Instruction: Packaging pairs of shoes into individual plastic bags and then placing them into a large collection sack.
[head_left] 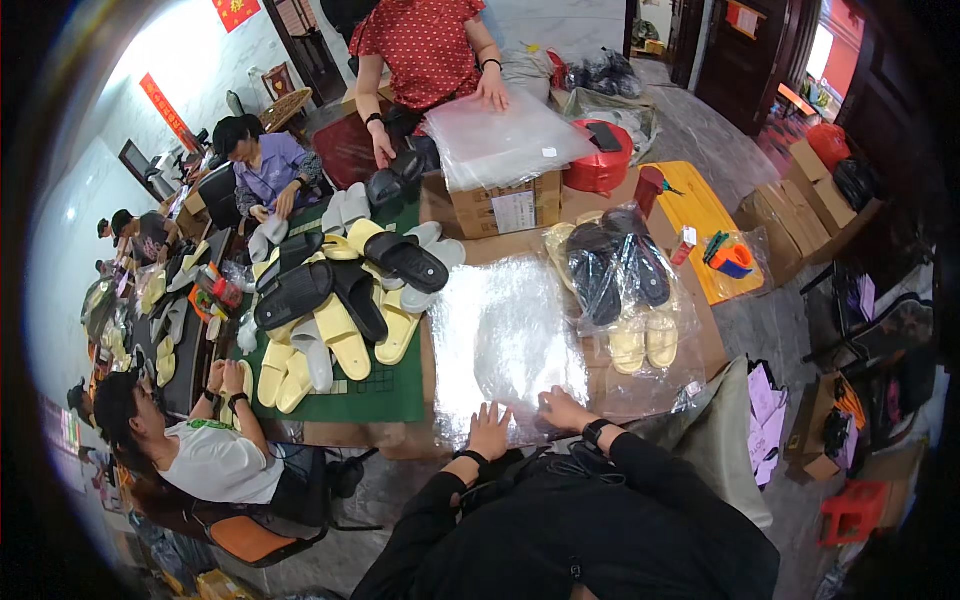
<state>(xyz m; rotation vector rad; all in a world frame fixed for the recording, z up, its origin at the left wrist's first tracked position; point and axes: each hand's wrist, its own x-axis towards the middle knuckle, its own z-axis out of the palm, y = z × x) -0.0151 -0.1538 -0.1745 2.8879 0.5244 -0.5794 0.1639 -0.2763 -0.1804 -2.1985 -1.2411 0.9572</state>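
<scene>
A clear plastic bag [510, 330], shiny with glare, lies flat on the cardboard-covered table in front of me. My left hand [490, 432] rests on its near edge, fingers spread. Close by on the same edge, my right hand [563, 410] has its fingers curled in, pinching the film. To the right are slippers in clear bags: a dark pair [608, 270] and a pale yellow pair [644, 342]. On the left, loose black slippers [295, 296], yellow slippers [342, 336] and grey slippers [314, 358] are heaped on a green mat [395, 397].
Across the table a person in a red dotted top [425, 50] touches a stack of clear bags [505, 135] on a carton [508, 208]. A red container [603, 165] and yellow board [695, 220] stand right of it. Several co-workers sit leftward, one in a white shirt [225, 460].
</scene>
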